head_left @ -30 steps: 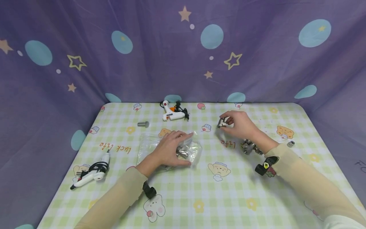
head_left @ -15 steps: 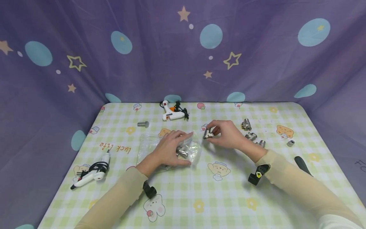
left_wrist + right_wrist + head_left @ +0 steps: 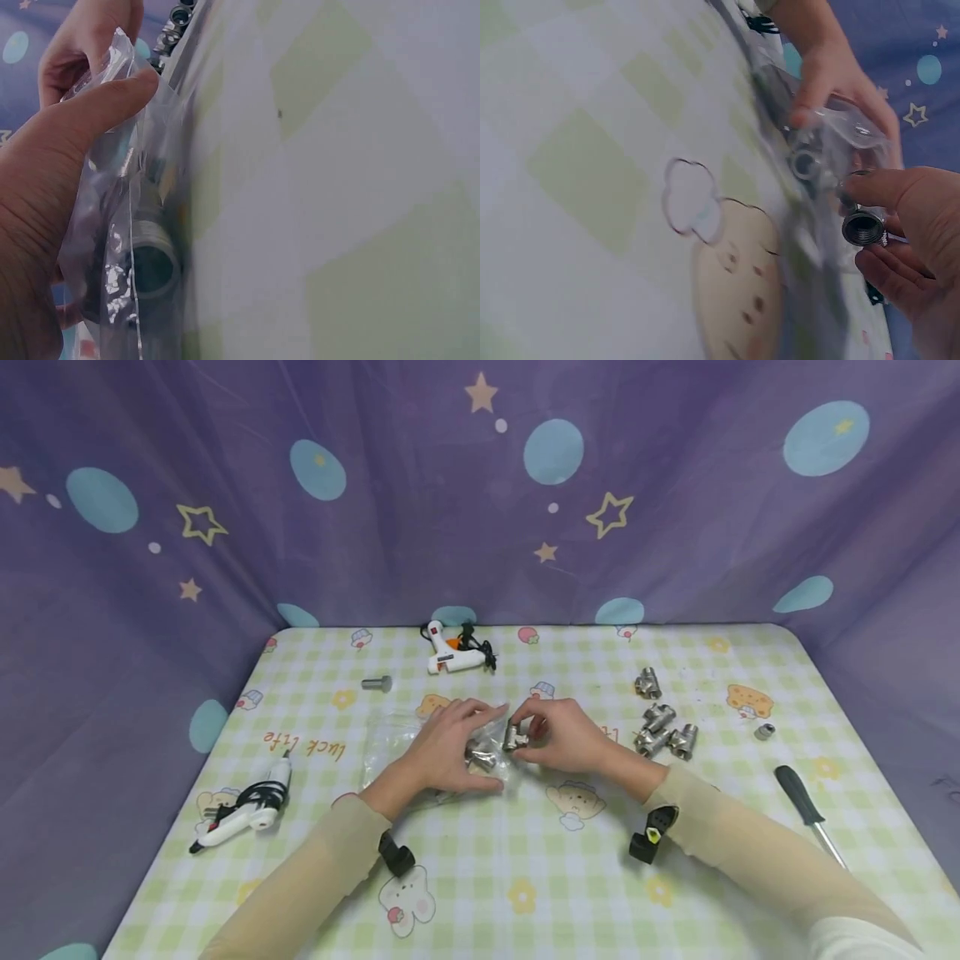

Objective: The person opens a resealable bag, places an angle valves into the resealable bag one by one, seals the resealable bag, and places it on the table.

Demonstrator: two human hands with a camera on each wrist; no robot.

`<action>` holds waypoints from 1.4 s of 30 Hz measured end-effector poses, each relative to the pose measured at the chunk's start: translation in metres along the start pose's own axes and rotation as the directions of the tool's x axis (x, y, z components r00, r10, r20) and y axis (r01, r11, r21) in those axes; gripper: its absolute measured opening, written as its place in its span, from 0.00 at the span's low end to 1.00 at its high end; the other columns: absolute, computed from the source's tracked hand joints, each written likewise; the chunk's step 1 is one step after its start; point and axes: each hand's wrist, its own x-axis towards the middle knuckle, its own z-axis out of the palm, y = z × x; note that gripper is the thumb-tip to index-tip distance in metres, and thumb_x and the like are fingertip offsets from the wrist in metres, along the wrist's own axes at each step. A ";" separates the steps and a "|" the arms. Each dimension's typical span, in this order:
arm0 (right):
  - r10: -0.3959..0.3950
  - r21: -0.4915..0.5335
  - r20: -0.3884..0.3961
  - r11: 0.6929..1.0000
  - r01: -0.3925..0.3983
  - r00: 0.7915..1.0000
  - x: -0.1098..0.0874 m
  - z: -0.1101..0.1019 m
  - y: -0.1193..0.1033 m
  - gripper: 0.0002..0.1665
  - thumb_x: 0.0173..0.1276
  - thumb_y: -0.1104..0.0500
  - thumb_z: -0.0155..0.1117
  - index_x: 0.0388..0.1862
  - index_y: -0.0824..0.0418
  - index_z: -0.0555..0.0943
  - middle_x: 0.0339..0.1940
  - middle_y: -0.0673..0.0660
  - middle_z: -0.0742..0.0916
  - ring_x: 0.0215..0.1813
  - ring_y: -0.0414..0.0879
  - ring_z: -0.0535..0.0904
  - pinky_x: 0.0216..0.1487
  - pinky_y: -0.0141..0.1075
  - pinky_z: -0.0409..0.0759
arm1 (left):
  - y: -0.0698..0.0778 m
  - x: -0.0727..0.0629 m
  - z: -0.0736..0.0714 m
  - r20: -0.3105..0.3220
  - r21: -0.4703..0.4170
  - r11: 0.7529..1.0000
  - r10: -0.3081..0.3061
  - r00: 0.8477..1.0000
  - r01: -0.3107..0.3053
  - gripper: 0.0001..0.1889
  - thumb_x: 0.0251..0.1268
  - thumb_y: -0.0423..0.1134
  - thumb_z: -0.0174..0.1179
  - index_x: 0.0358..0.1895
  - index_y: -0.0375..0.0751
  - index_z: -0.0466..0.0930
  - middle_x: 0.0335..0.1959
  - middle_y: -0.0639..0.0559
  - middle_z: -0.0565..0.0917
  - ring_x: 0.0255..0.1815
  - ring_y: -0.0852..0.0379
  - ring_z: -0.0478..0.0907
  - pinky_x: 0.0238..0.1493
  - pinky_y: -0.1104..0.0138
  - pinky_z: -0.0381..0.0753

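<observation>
left hand (image 3: 450, 752): half-open, thumb and fingers curved round plastic bag (image 3: 390, 743), left of centre | right hand (image 3: 562, 737): fingertips nearly together, pinching metal fitting (image 3: 514, 737) at bag's right end

Left fingers (image 3: 480, 719) curved, gripping; right fingers (image 3: 894, 282) pinching.

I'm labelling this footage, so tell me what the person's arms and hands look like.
The left hand and right hand are bare, without gloves. Beige sleeves cover both forearms, with white fabric further up on the right. Each wrist wears a black device; the right one shows a small yellow-green mark.
</observation>
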 end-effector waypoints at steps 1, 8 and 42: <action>-0.002 -0.004 0.000 1.000 0.002 1.000 0.000 0.003 0.000 0.24 0.59 0.54 0.85 0.53 0.54 0.86 0.39 0.50 0.91 0.37 0.38 0.87 0.43 0.34 0.86 | 0.000 0.001 0.000 -0.002 -0.001 1.000 0.001 1.000 -0.001 0.60 0.42 0.73 0.79 0.83 0.58 0.66 0.68 0.53 0.79 0.64 0.49 0.77 0.65 0.47 0.77; -0.005 -0.048 0.006 0.999 0.005 1.000 0.001 0.020 0.000 0.22 0.61 0.52 0.84 0.52 0.54 0.86 0.39 0.50 0.92 0.38 0.37 0.88 0.43 0.31 0.87 | 0.001 0.002 0.000 -0.002 -0.018 1.000 -0.001 1.000 0.001 0.60 0.42 0.73 0.79 0.83 0.59 0.66 0.68 0.53 0.79 0.65 0.49 0.77 0.67 0.45 0.76; -0.068 0.190 0.032 0.980 0.061 0.997 -0.001 0.006 0.011 0.12 0.71 0.68 0.71 0.51 0.60 0.92 0.48 0.53 0.94 0.51 0.46 0.92 0.53 0.30 0.88 | -0.006 0.003 -0.005 0.016 -0.032 0.997 0.065 0.998 -0.064 0.60 0.40 0.72 0.80 0.81 0.56 0.69 0.65 0.53 0.80 0.61 0.51 0.77 0.62 0.48 0.77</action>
